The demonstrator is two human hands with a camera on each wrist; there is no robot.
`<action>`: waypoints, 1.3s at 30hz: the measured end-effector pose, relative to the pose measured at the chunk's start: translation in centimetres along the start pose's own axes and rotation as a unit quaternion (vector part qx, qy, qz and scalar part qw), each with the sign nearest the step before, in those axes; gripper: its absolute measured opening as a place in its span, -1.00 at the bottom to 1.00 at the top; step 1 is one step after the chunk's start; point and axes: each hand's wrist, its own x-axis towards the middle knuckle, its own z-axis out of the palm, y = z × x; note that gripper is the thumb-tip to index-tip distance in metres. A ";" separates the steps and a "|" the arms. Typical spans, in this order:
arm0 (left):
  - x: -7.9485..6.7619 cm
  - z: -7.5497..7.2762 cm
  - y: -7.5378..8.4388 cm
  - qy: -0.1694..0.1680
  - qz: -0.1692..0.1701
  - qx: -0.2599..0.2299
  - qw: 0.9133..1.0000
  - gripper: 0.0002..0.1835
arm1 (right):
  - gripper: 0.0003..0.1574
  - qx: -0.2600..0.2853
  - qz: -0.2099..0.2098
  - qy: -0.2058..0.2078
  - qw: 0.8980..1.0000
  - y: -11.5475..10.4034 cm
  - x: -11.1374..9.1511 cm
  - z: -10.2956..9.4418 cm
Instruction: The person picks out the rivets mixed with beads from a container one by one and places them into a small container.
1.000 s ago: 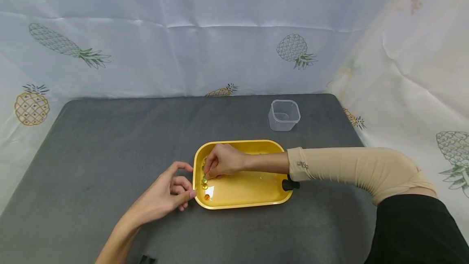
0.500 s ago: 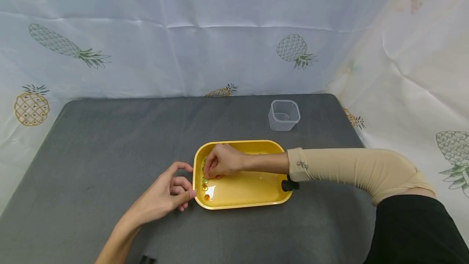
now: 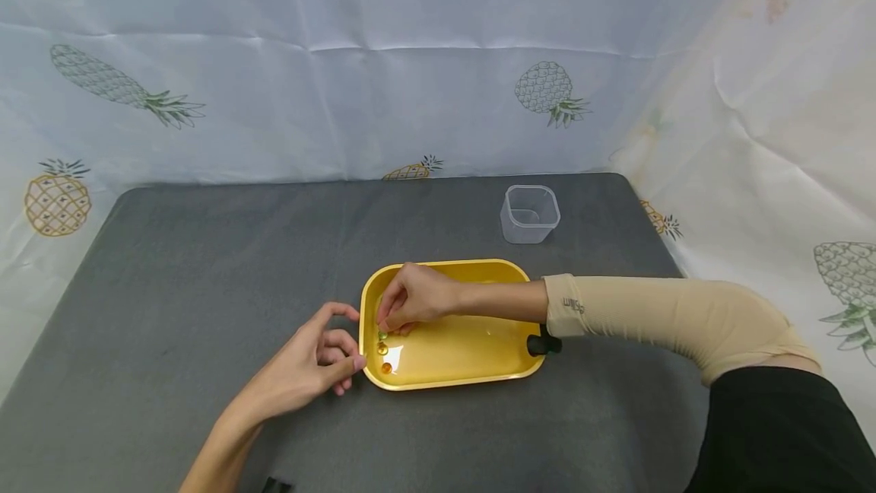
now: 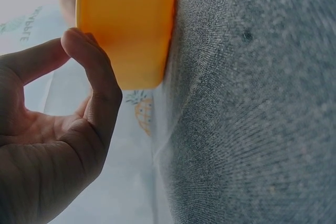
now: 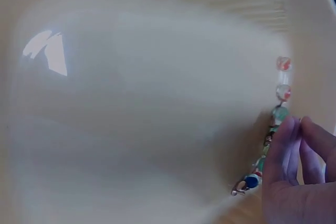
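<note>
The right hand (image 3: 417, 297) reaches inside the yellow tray (image 3: 452, 352), close to the tray's left end. Its fingers are bent and drawn in, with the tips of thumb and forefinger brought together just beside a row of small glassy marbles (image 5: 281, 113); whether a marble sits between those tips cannot be told. The row follows the tray's left wall and bends round toward its far corner, partly behind the fingers, with a dark blue marble (image 5: 252, 182) near the far end.

The left hand (image 3: 308, 360) is outside the tray, at its left end. Its fingers are loosely curved, forefinger and thumb well apart, their tips at the tray's left edge; it does not wrap round the wall.

A clear plastic container (image 3: 525, 233) stands beyond the tray, toward its right end. A beige sleeve (image 3: 630, 310) covers the right forearm, to the tray's right. The tray rests on a grey surface (image 3: 205, 310).
</note>
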 end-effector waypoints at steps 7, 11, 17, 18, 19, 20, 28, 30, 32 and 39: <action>0.0 0.0 0.0 -0.002 -0.003 -0.006 1.000 -0.33 | -0.88 0.026 -0.010 0.007 1.000 -0.3 -0.9 -0.6; 0.0 0.0 0.0 -0.004 0.002 -0.007 1.000 -0.33 | -0.87 0.023 -0.023 0.012 0.999 -0.5 -1.4 -1.1; 0.0 0.0 -0.2 -0.008 0.010 -0.012 1.000 -0.33 | -0.85 0.023 -0.053 0.023 0.998 -1.3 -2.3 -2.1; 0.0 0.0 -0.2 -0.007 0.010 -0.012 1.000 -0.33 | -0.85 0.025 -0.055 0.025 0.998 -1.4 -2.5 -2.3; 0.0 0.0 -0.2 -0.007 0.009 -0.012 1.000 -0.33 | -0.84 0.029 -0.056 0.027 0.998 -1.5 -2.7 -2.4; 0.0 0.0 -0.2 -0.007 0.009 -0.013 1.000 -0.33 | -0.84 0.031 -0.058 0.029 0.997 -1.6 -2.9 -2.6; 0.0 0.1 -0.2 -0.004 0.007 -0.015 1.000 -0.32 | -0.82 0.044 -0.068 0.060 0.995 -2.0 -4.1 -3.8; 0.0 0.2 -0.2 -0.003 0.007 -0.014 1.000 -0.32 | -0.82 0.050 -0.071 0.067 0.994 -2.1 -4.4 -4.0; 0.0 0.2 -0.3 -0.003 0.006 -0.014 1.000 -0.32 | -0.81 0.054 -0.073 0.071 0.993 -2.2 -4.6 -4.2; 0.0 0.2 -0.3 0.001 0.002 -0.014 1.000 -0.31 | -0.82 0.042 -0.079 0.102 0.991 -2.4 -5.3 -5.1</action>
